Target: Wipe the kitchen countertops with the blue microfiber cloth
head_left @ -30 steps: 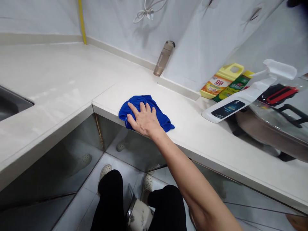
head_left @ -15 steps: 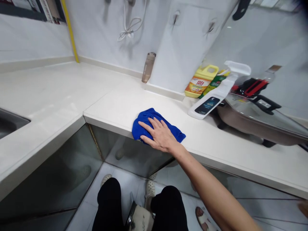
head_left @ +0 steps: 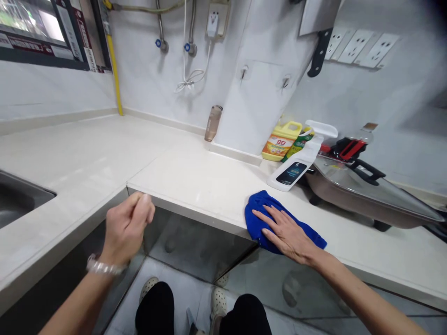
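Note:
My right hand [head_left: 284, 235] lies flat on a blue cloth [head_left: 267, 202], fingers spread, pressing it to the white countertop [head_left: 188, 179] near the front edge. Part of the cloth hangs over that edge. To the left, my left hand [head_left: 127, 228] is closed in a fist in front of the counter's inner corner, a bracelet at its wrist. Nothing shows sticking out of the fist. A white spray bottle [head_left: 295, 163] stands tilted in view just beyond the cloth.
A lidded electric pan [head_left: 366, 197] occupies the right of the counter. Behind the spray bottle are a yellow detergent jug [head_left: 279, 142] and a green package [head_left: 296, 145]. A brown bottle [head_left: 213, 123] stands by the wall. A sink [head_left: 24, 197] lies left; a cleaver [head_left: 319, 51] hangs above.
My right hand has slid the blue cloth rightward along the counter, closer to the spray bottle. My left hand has come into view as a fist. The view has tilted up.

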